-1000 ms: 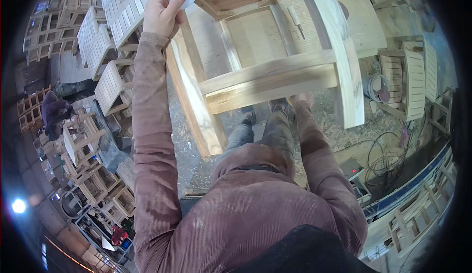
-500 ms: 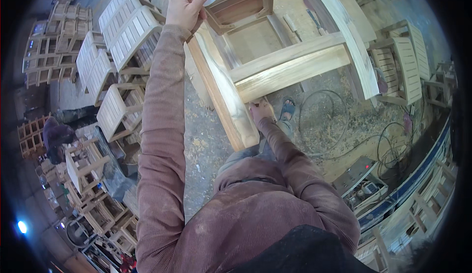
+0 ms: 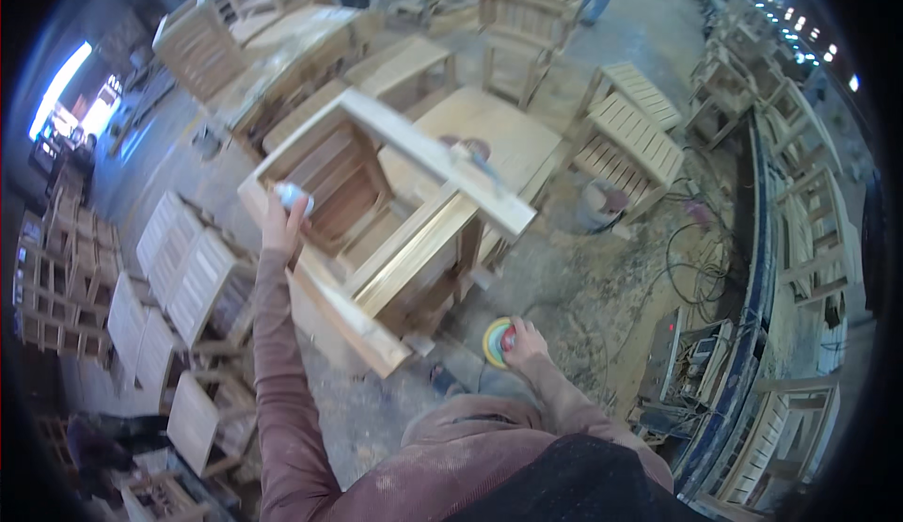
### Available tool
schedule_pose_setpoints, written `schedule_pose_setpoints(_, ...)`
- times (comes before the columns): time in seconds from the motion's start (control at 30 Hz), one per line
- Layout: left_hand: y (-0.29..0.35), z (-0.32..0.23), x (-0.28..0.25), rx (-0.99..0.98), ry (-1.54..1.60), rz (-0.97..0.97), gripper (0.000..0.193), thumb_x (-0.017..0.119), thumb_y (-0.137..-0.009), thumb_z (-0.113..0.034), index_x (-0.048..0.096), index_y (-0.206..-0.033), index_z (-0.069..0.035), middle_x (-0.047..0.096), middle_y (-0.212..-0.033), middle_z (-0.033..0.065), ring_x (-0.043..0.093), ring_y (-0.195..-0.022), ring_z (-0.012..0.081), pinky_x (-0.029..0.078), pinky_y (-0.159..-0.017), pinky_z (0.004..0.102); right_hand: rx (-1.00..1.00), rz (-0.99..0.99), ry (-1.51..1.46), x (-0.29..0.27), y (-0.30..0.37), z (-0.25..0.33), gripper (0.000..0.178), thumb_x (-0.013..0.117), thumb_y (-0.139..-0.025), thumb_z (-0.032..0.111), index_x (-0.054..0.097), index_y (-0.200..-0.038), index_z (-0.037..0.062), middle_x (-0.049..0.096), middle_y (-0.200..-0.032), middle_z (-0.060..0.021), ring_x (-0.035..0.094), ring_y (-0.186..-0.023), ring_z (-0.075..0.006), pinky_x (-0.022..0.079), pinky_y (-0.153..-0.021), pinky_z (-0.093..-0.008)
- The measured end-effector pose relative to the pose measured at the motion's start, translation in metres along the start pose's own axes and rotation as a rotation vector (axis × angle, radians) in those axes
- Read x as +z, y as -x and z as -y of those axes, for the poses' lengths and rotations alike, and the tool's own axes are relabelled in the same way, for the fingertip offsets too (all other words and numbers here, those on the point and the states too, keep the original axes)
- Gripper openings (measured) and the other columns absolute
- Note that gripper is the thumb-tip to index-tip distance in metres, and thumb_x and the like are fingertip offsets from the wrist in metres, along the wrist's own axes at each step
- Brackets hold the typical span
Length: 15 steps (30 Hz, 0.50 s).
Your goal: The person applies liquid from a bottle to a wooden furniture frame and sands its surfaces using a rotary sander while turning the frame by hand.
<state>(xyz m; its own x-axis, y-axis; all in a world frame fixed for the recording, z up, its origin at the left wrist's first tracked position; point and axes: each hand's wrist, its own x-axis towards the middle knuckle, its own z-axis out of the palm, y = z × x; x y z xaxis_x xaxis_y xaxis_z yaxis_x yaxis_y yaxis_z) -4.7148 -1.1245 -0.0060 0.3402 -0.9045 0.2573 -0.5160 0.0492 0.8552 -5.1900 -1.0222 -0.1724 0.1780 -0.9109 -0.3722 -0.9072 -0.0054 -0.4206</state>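
So the pale, square-edged wooden armchair frame (image 3: 433, 160) sits tilted in front of the person, angled across the view. Left hand (image 3: 279, 226) is up at its far left corner, fingers wrapped round a small white-and-light-blue plastic bottle (image 3: 297, 197); it's pretty blurry, so I can't tell if the hand also touches the wood. Right hand (image 3: 529, 345) is low, near the frame's closest end but apart from it, fingers curled over a round yellow-green disc with a red middle (image 3: 492, 344). Beyond the frame there's a flat tan wooden board (image 3: 517, 132), with slatted pale wood chairs (image 3: 188, 259) off left.
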Motion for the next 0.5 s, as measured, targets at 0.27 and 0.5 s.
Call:
schedule_pose_setpoints(0.27, -0.005, -0.143, 0.116, 0.200, 0.362, 0.525, 0.040, 0.058, -0.084, -0.002, 0.041, -0.121, -0.004, 0.050, -0.106, 0.0078, 0.054, -0.097, 0.0145, 0.047, -0.084, 0.0292, -0.136, -0.257, -0.079, -0.128, 0.026, -0.037, 0.064, 0.077, -0.057, 0.025, 0.049, -0.114, 0.0133, 0.049, -0.119, -0.0125, 0.055, -0.104, -0.0328, 0.048, -0.086, -0.0405)
schedule_pose_setpoints(0.5, 0.011, -0.254, 0.265, 0.424, 0.078, 0.910, 0.041, 0.066, -0.082, -0.014, 0.049, -0.118, -0.007, 0.053, -0.113, 0.0086, 0.057, -0.096, 0.0184, 0.047, -0.080, 0.0292, -0.555, -0.359, -0.090, -0.240, 0.013, -0.013, 0.068, 0.077, -0.055, 0.022, 0.052, -0.118, 0.0143, 0.029, -0.138, -0.0218, 0.060, -0.095, -0.0352, 0.052, -0.078, -0.0395)
